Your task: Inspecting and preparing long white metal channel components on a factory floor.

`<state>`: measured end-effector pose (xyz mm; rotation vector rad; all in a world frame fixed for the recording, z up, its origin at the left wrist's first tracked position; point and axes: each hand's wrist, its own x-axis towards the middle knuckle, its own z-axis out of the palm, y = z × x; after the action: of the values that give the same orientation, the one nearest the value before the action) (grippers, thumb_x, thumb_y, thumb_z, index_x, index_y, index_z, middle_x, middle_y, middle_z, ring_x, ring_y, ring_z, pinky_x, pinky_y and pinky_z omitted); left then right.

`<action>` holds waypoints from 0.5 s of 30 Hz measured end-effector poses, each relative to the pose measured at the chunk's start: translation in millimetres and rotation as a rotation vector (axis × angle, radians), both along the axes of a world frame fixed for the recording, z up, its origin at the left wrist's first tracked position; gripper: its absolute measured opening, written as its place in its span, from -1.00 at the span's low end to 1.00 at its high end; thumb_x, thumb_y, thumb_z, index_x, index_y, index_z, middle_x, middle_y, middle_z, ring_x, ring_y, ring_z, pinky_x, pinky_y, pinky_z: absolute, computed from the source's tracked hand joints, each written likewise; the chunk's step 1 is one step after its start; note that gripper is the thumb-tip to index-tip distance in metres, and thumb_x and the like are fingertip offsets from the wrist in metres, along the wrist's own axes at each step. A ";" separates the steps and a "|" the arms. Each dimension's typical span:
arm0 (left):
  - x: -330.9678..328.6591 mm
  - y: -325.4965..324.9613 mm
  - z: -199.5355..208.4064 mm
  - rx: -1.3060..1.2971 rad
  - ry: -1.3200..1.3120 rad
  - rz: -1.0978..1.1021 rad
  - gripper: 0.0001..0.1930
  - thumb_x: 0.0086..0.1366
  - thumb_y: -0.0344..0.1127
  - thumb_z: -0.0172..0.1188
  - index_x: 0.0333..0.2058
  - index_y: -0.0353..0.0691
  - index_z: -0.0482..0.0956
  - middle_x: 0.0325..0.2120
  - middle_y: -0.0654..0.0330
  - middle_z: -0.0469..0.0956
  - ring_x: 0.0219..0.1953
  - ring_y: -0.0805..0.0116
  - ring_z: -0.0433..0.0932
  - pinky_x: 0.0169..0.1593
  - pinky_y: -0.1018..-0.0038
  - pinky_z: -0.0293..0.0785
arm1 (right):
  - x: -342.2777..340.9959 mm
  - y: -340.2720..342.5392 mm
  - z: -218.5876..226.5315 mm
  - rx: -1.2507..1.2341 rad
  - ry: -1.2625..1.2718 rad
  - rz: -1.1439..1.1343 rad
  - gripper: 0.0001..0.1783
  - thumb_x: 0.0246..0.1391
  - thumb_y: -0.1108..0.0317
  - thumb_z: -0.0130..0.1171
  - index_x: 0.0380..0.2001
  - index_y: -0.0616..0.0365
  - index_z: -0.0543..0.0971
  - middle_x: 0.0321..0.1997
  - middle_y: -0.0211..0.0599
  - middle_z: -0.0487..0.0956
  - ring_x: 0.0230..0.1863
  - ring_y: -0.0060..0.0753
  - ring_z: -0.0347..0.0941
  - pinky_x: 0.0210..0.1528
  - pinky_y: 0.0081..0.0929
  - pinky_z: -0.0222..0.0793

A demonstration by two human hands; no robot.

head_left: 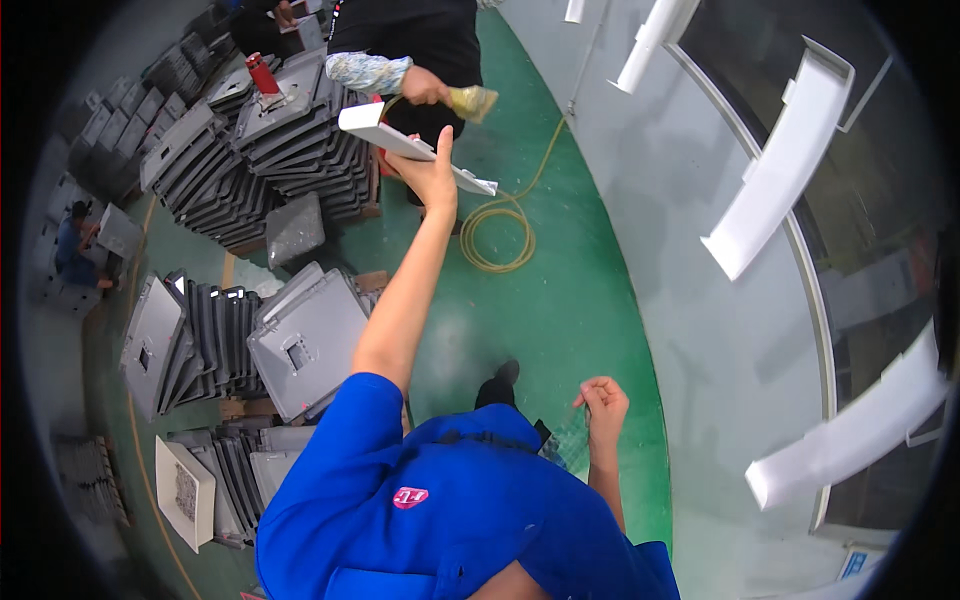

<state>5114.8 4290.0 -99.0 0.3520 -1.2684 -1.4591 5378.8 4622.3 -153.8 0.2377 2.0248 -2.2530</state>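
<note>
Blue shirt [455, 520] sits nearest the camera. Left hand [430, 180] grasps a long white panel [380, 130] at arm's length, beside a co-worker's hand [425, 86]. Right hand [605, 408] curls loosely, low; can't tell if it holds anything. Risk: one-handed hold could let the panel tip or hit the yellowish tool [472, 102]. Panel looks smooth, stiff, channel-like; hanging white panels [780, 160] look similar; stacked gray panels [330, 330] dull, flattish; green floor [590, 300] shiny.
</note>
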 end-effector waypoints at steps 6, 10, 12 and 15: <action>-37.4 -21.4 -19.7 0.049 -0.085 0.067 -0.24 0.00 -0.15 0.44 0.00 -0.40 0.16 -0.15 0.04 0.26 -0.07 0.22 0.31 0.04 0.34 0.25 | -103.2 -13.1 10.9 0.023 0.008 0.121 -0.95 0.03 0.51 0.15 -0.43 0.23 0.48 -0.63 -0.39 0.53 -0.61 -0.69 0.39 -0.53 -0.74 0.17; -35.2 -22.5 -48.6 -0.039 -0.215 0.210 -0.34 0.02 -0.27 0.42 -0.03 -0.35 0.18 -0.22 0.16 0.27 -0.16 0.39 0.32 -0.03 0.44 0.30 | -132.7 -19.2 3.1 -0.017 0.018 0.147 -0.94 0.03 0.50 0.16 -0.42 0.25 0.48 -0.63 -0.38 0.53 -0.61 -0.68 0.39 -0.51 -0.72 0.21; -31.6 -29.0 -43.5 0.087 -0.020 0.170 -0.30 0.01 -0.33 0.42 0.00 -0.33 0.12 -0.23 0.18 0.23 -0.19 0.39 0.31 -0.04 0.45 0.30 | -145.6 -23.5 0.5 -0.018 0.013 0.138 -0.94 0.03 0.51 0.16 -0.42 0.25 0.48 -0.63 -0.37 0.53 -0.62 -0.67 0.40 -0.51 -0.72 0.22; -27.2 -51.3 -37.3 0.311 -0.011 0.291 -0.34 0.08 -0.20 0.37 -0.06 -0.36 0.11 -0.26 0.16 0.22 -0.23 0.36 0.31 -0.06 0.42 0.34 | -162.8 -22.6 6.2 0.021 -0.004 0.125 -0.94 0.03 0.51 0.16 -0.43 0.26 0.48 -0.63 -0.36 0.53 -0.62 -0.65 0.40 -0.51 -0.72 0.22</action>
<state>5087.6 4238.6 -136.3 0.7220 -0.9511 -1.4011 5216.1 4599.7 -147.6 0.1143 2.0022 -2.1567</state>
